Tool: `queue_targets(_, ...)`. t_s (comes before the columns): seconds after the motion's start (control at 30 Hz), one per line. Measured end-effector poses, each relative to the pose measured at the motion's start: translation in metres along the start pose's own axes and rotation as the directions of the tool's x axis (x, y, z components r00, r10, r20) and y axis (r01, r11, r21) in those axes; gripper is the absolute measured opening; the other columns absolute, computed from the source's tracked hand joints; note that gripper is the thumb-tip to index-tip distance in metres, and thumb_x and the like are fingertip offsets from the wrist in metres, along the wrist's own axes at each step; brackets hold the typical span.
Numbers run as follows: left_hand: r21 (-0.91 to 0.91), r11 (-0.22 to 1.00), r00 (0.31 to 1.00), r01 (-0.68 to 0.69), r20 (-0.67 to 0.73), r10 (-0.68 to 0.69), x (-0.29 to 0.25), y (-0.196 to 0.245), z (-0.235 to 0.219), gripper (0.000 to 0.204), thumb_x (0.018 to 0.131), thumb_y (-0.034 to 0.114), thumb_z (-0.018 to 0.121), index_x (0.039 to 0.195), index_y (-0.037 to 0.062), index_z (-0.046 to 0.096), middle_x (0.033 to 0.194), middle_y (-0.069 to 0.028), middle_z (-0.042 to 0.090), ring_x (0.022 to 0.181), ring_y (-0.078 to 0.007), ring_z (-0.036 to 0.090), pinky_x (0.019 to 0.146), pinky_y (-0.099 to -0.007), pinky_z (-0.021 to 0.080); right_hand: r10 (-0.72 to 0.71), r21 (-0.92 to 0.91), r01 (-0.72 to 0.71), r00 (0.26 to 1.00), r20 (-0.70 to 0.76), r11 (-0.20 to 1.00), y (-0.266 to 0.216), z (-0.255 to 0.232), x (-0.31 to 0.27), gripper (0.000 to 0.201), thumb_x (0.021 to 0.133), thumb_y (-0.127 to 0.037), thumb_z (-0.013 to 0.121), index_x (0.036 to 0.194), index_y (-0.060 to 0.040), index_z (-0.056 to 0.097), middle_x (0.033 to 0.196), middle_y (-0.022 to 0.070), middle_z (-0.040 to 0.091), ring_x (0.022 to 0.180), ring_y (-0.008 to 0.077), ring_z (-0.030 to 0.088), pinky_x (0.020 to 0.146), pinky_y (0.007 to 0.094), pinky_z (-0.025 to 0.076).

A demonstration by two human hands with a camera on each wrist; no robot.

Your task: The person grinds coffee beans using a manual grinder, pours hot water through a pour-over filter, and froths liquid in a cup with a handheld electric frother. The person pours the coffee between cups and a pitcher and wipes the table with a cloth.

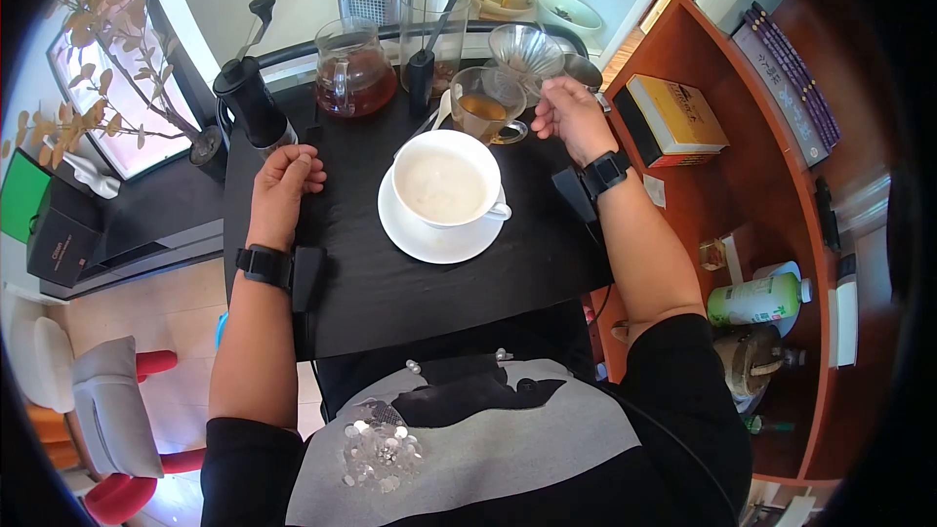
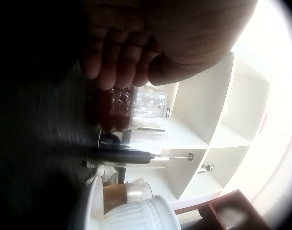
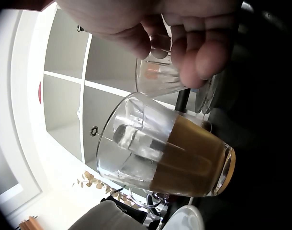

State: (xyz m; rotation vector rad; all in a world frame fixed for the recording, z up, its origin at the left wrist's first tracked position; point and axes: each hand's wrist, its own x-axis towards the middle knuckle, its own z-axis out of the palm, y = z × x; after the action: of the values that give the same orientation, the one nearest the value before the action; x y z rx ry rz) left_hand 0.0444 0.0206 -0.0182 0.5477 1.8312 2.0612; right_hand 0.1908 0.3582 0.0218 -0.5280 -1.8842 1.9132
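My left hand [image 1: 283, 181] rests at the left of the black table, fingers loosely curled around nothing, close to a black hand grinder [image 1: 252, 102]. To the right, beside a glass cup of amber liquid [image 1: 485, 109], my right hand [image 1: 576, 119] hangs with relaxed, bent fingers and holds nothing. The right wrist view shows this glass cup [image 3: 189, 158] apart from the fingers [image 3: 213, 57], with ribbed glass behind them. Between my hands a white cup [image 1: 468, 219] of pale, creamy liquid stands on a white saucer [image 1: 408, 237], its handle pointing right.
A glass pot [image 1: 353, 88] of reddish-brown liquid stands at the back left. Near it are a black handheld frother [image 1: 421, 78] and a tall glass [image 1: 429, 15]. A ribbed glass dripper [image 1: 527, 47] sits at the back right. A wooden shelf [image 1: 625, 166] borders the table's right side.
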Motion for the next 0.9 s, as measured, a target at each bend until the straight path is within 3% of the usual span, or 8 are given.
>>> queue_targets(0.27, -0.006, 1.0, 1.0, 0.013, -0.007, -0.013, 0.0, -0.002, -0.001, 0.015, 0.087, 0.013, 0.049, 0.095, 0.0026, 0.057, 0.082, -0.0041, 0.059, 0.071, -0.0102, 0.056, 0.064, -0.0219, 0.045, 0.021, -0.018, -0.022, 0.999, -0.037, 1.0, -0.005, 0.0, -0.012, 0.022, 0.087, -0.027, 0.051, 0.093, -0.0066, 0.048, 0.069, 0.005, 0.052, 0.053, 0.0138, 0.055, 0.046, 0.0229, 0.044)
queue_targets(0.4, -0.006, 1.0, 1.0, 0.002, -0.004, -0.002, 0.0, -0.001, -0.001, 0.015, 0.087, 0.013, 0.049, 0.095, 0.0024, 0.057, 0.082, -0.0043, 0.059, 0.071, -0.0106, 0.056, 0.064, -0.0221, 0.046, -0.068, -0.157, 0.047, 0.988, -0.136, 0.986, -0.005, -0.005, -0.025, 0.025, 0.086, -0.03, 0.053, 0.094, -0.0072, 0.047, 0.069, 0.0037, 0.052, 0.048, 0.0109, 0.052, 0.039, 0.0201, 0.039)
queue_targets(0.53, 0.007, 1.0, 1.0, -0.005, -0.001, 0.005, 0.002, -0.003, -0.003, 0.016, 0.087, 0.012, 0.049, 0.095, 0.0023, 0.057, 0.082, -0.0046, 0.059, 0.071, -0.011, 0.056, 0.064, -0.0221, 0.046, -0.023, -0.223, 0.019, 1.0, -0.016, 0.975, -0.011, 0.004, -0.047, 0.028, 0.086, -0.032, 0.052, 0.094, -0.0055, 0.048, 0.069, 0.0041, 0.053, 0.047, 0.0094, 0.051, 0.038, 0.0189, 0.037)
queue_targets(0.6, 0.003, 1.0, 1.0, -0.003, 0.001, 0.003, 0.002, -0.004, -0.003, 0.016, 0.087, 0.012, 0.048, 0.095, 0.0023, 0.057, 0.082, -0.0047, 0.059, 0.071, -0.0111, 0.056, 0.064, -0.0221, 0.046, 0.067, -0.233, -0.039, 0.991, 0.112, 0.972, -0.013, 0.015, -0.054, 0.03, 0.087, -0.033, 0.05, 0.097, -0.0048, 0.048, 0.069, 0.0046, 0.053, 0.048, 0.0097, 0.052, 0.038, 0.0194, 0.038)
queue_targets(0.67, 0.0, 1.0, 1.0, -0.002, -0.002, 0.002, 0.002, -0.004, -0.003, 0.016, 0.087, 0.012, 0.048, 0.095, 0.0023, 0.057, 0.082, -0.0048, 0.059, 0.071, -0.0112, 0.056, 0.064, -0.0221, 0.046, 0.086, -0.227, -0.054, 0.987, 0.135, 0.972, -0.006, 0.021, -0.052, 0.03, 0.088, -0.033, 0.048, 0.099, -0.0045, 0.047, 0.07, 0.0054, 0.053, 0.049, 0.0105, 0.053, 0.038, 0.0199, 0.038)
queue_targets(0.9, -0.015, 1.0, 1.0, -0.005, -0.004, 0.005, 0.002, -0.003, -0.003, 0.017, 0.086, 0.012, 0.048, 0.096, 0.0017, 0.057, 0.082, -0.005, 0.059, 0.072, -0.0114, 0.056, 0.064, -0.0221, 0.046, 0.225, 0.002, -0.232, 0.947, 0.231, 0.973, 0.002, 0.035, -0.046, 0.028, 0.089, -0.034, 0.046, 0.094, -0.0062, 0.048, 0.071, 0.0055, 0.055, 0.053, 0.0126, 0.056, 0.043, 0.0216, 0.042)
